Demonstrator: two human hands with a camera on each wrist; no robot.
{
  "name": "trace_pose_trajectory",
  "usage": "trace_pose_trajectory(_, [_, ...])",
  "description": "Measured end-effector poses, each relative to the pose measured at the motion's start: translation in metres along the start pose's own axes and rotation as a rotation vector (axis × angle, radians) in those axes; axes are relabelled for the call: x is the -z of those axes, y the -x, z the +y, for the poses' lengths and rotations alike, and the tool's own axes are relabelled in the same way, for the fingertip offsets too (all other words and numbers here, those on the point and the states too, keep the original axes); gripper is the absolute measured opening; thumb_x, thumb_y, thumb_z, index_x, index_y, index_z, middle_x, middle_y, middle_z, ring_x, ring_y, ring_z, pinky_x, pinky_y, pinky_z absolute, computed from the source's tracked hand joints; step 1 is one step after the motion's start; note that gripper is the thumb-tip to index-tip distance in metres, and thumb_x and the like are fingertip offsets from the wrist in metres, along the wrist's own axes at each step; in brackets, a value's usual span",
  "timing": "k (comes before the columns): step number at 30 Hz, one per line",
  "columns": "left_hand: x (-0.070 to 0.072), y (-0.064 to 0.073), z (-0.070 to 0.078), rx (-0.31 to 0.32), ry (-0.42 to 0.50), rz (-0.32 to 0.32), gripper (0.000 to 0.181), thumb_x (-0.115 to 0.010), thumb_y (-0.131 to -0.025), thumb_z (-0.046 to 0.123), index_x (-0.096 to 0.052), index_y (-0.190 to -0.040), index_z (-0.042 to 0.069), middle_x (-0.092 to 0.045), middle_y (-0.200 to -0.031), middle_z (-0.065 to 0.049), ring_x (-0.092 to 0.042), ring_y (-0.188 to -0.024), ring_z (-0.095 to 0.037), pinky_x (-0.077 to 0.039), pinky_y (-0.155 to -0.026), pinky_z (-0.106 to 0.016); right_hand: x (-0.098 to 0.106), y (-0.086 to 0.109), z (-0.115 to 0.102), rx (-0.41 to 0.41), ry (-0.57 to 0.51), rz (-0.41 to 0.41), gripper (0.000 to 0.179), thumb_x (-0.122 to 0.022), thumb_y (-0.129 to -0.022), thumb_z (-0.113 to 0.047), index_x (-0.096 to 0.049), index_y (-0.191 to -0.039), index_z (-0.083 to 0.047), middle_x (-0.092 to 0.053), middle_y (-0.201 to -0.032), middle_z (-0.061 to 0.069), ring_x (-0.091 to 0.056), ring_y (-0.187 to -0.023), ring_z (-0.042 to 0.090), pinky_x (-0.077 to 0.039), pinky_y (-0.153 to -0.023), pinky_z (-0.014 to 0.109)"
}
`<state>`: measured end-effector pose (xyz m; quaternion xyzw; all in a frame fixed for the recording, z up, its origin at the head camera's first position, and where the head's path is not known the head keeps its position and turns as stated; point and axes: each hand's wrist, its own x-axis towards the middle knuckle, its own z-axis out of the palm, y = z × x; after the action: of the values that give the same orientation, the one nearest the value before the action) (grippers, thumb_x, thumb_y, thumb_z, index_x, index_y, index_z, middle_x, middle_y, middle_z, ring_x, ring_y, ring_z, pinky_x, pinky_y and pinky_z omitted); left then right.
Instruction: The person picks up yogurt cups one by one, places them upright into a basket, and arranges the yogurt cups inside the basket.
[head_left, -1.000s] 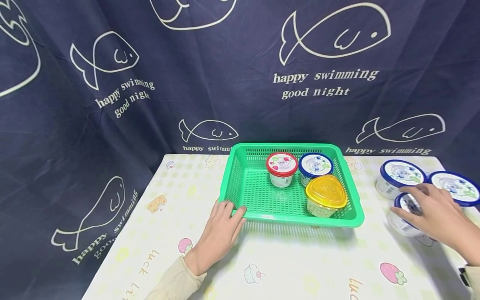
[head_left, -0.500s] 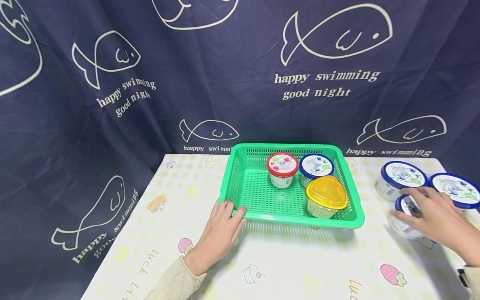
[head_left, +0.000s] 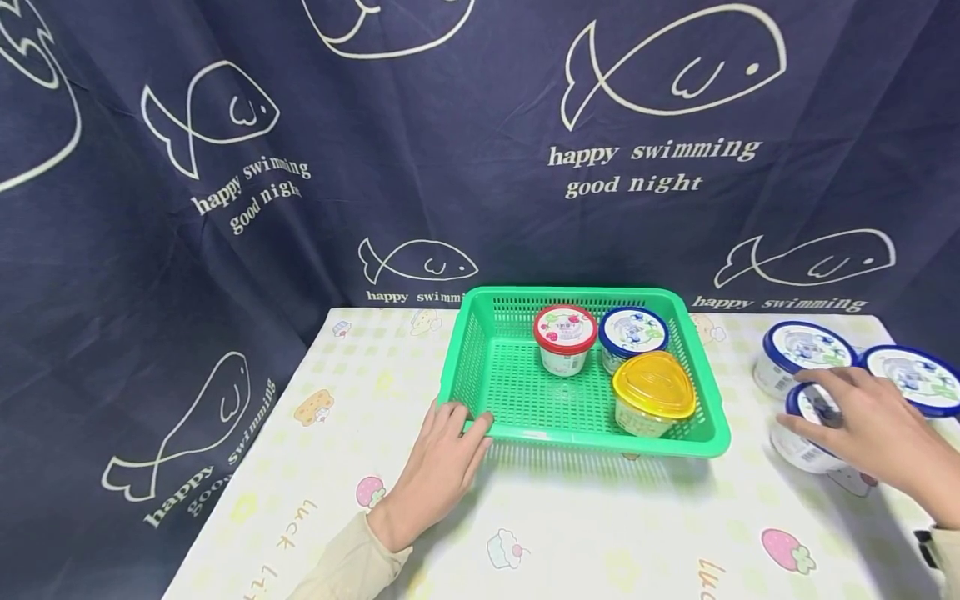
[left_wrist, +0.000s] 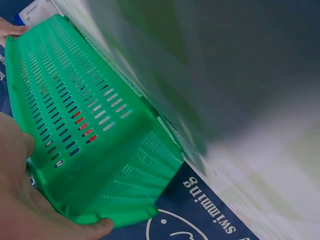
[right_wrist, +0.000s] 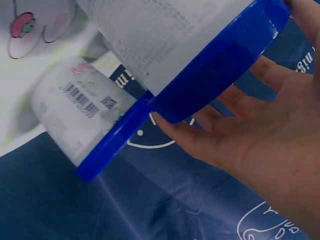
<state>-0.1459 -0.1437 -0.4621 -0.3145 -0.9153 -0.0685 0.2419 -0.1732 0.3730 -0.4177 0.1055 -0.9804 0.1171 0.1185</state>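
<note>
My left hand (head_left: 435, 462) grips the front left corner of a green plastic basket (head_left: 577, 438); the left wrist view shows thumb and fingers round its rim. My right hand (head_left: 877, 429) holds a small white tub with a blue lid (head_left: 801, 450) at the right of the table, fingers and thumb about the lid. Close behind stand two more blue-lidded tubs, one at the left (head_left: 808, 346) and one at the right (head_left: 915, 379), partly hidden by the hand. Inside the basket are a red-lidded tub (head_left: 564, 329), a blue-lidded tub (head_left: 633, 332) and a yellow-lidded tub (head_left: 654, 385).
A pale patterned cloth (head_left: 570, 533) covers the table. Behind it hangs a dark blue curtain (head_left: 450, 183) with white fish drawings, close to the basket's back rim. The basket lies between my two hands.
My right hand and the tub in it have shifted slightly to the left, showing more of the cloth's print beneath. The left hand and the basket stay put.
</note>
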Motion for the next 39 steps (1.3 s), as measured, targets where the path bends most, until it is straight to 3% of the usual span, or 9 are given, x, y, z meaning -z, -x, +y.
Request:
trace_pose_trajectory(13, [0.0,0.001,0.0,-0.007,0.0,0.008,0.03,-0.037,-0.109,0.031,-0.057,-0.124,0.016,-0.051,-0.098,-0.003,-0.047,-0.101,-0.024,-0.038,-0.097,-0.045,0.016,-0.027,-0.024,0.103,-0.007,0.053,0.066,-0.086,-0.075,-0.037,-0.059,-0.118,0.006,-0.055,-0.114,0.039,-0.049,-0.101,0.06,-0.037,-0.083,0.07])
trace_pose_trajectory(19, [0.0,0.0,0.0,-0.007,0.02,0.009,0.034,-0.031,-0.11,0.032,-0.057,-0.124,0.016,-0.051,-0.098,-0.003,-0.047,-0.101,-0.025,-0.038,-0.099,-0.046,0.024,-0.037,-0.033,0.149,-0.036,0.092,0.061,-0.087,-0.073,-0.033,-0.061,-0.116,0.002,-0.057,-0.112,0.036,-0.05,-0.101,0.057,-0.035,-0.086,0.067])
trace_pose_trajectory(29, [0.0,-0.002,0.002,-0.004,0.033,0.004,0.034,-0.031,-0.11,0.032,-0.057,-0.124,0.016,-0.052,-0.099,-0.003,-0.047,-0.102,-0.025,-0.037,-0.098,-0.045,0.033,-0.046,-0.048,0.132,-0.005,0.054,0.065,-0.088,-0.072,-0.033,-0.06,-0.12,0.001,-0.055,-0.117,0.035,-0.047,-0.105,0.059,-0.037,-0.084,0.072])
trace_pose_trajectory(39, [-0.001,0.0,0.0,-0.006,0.016,0.015,0.034,-0.03,-0.11,0.032,-0.057,-0.124,0.016,-0.05,-0.097,-0.003,-0.047,-0.101,-0.026,-0.037,-0.098,-0.046,0.05,-0.069,-0.066,0.206,0.007,0.08,0.063,-0.086,-0.072,-0.034,-0.062,-0.12,0.0,-0.056,-0.117,0.032,-0.045,-0.107,0.057,-0.033,-0.092,0.066])
